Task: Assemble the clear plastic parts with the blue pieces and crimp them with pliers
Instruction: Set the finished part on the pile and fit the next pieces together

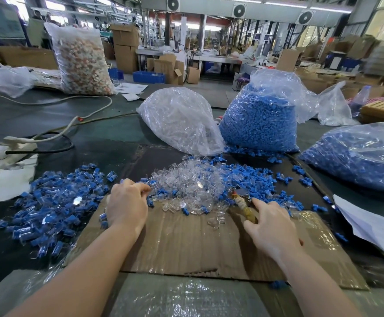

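A: Where are the clear parts [186, 181]?

B: Heaped loose at the far edge of the cardboard sheet [186, 243], glassy little hollow shells, with blue pieces [243, 177] scattered through and beside them

A: And the hands?

B: The left hand [127, 207] sits at the heap's left edge, fingers curled down among the parts; whether they pinch one, I cannot tell. The right hand [271, 227] rests on the pliers [243, 205], thumb one side and forefinger stretched along the other, so a loose hold at most

A: How do the pliers lie?

B: Long axis running away from the right hand, up and left, nose into the heap. The handle looks yellowish and worn

A: So the left is nearer the parts?

B: Yes, touching them; they lie just ahead and to its right

A: Finished ones?

B: I'd judge the pile of joined pieces [51, 200] on the left, blue inside clear. Behind stand a bag of clear parts [182, 120] and bags of blue pieces [259, 124], crinkly thin plastic
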A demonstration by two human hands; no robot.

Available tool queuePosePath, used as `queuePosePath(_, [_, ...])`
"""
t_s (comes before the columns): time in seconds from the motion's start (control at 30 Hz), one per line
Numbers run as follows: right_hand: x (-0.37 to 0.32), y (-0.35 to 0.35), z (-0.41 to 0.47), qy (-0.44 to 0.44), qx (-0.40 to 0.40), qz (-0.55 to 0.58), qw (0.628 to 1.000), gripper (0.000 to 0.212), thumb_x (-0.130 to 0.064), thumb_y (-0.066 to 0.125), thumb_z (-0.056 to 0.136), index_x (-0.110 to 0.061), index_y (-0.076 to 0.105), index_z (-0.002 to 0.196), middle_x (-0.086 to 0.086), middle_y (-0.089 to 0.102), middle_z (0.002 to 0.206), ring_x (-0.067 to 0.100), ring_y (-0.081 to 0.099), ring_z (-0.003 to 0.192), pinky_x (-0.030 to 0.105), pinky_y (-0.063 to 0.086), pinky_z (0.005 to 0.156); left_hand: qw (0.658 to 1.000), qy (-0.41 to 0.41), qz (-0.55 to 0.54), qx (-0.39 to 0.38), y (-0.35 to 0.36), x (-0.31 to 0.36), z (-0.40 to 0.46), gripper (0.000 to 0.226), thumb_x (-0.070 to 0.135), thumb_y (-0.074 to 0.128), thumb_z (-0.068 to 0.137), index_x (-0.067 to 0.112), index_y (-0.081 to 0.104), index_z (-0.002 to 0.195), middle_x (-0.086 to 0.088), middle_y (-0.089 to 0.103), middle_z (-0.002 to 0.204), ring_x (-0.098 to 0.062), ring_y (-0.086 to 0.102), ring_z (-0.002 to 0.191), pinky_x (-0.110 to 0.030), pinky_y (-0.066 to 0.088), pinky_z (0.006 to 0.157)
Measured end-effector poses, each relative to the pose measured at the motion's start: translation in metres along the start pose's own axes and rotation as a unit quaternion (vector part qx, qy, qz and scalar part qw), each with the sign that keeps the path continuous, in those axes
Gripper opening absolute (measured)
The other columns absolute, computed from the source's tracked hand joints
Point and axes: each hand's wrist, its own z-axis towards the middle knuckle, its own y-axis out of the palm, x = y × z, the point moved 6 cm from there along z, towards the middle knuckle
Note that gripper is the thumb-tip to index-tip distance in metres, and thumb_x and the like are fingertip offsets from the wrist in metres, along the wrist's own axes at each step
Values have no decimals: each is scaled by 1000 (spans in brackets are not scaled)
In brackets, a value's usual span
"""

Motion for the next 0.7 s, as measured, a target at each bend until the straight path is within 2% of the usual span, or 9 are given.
queuePosePath(0.13, [7, 5, 6, -2, 22, -54, 998, 59, -44, 51, 91, -25, 31, 144, 2, 46, 128, 23, 40, 123, 39, 35, 99, 999, 6, 48, -7, 8, -2, -2, 23, 27, 57, 91, 26, 66, 113, 2, 53, 101, -20, 40, 99, -33, 33, 85])
queuePosePath(0.33, [16, 6, 10, -9, 52, -87, 995, 61, -52, 47, 91, -26, 29, 144, 0, 45, 132, 20, 40, 125, 37, 35, 101, 997, 67, 33, -9, 18, 17, -11, 32, 30, 53, 92, 28, 58, 124, 5, 51, 122, -16, 36, 117, -33, 24, 99])
queuePosePath(0.4, [18, 6, 9, -6, 57, -100, 993, 61, -53, 47, 92, -26, 29, 144, 1, 44, 133, 20, 39, 126, 37, 34, 103, 994, 90, 59, -38, 25, 20, -11, 37, 35, 47, 95, 32, 49, 132, 7, 45, 136, -14, 32, 129, -35, 21, 107])
queuePosePath(0.5, [21, 5, 9, -5, 66, -117, 991, 62, -54, 45, 92, -26, 29, 144, 1, 44, 135, 21, 39, 127, 36, 34, 103, 986, 86, 111, -90, 36, 14, -10, 45, 40, 31, 99, 36, 27, 144, 10, 23, 153, -11, 12, 143, -37, 7, 115])
queuePosePath(0.6, [22, 6, 10, -1, 69, -116, 991, 62, -55, 44, 92, -25, 29, 144, 2, 44, 136, 21, 39, 127, 37, 35, 103, 980, 74, 139, -125, 40, 5, -9, 46, 38, 22, 101, 34, 17, 147, 12, 13, 156, -10, 5, 144, -39, 1, 116])
queuePosePath(0.7, [21, 6, 10, 2, 70, -124, 990, 63, -56, 43, 92, -25, 28, 145, 2, 44, 136, 21, 39, 126, 36, 35, 102, 979, 70, 148, -119, 35, -3, -8, 44, 32, 22, 102, 32, 20, 146, 13, 19, 154, -11, 9, 144, -39, 3, 117])
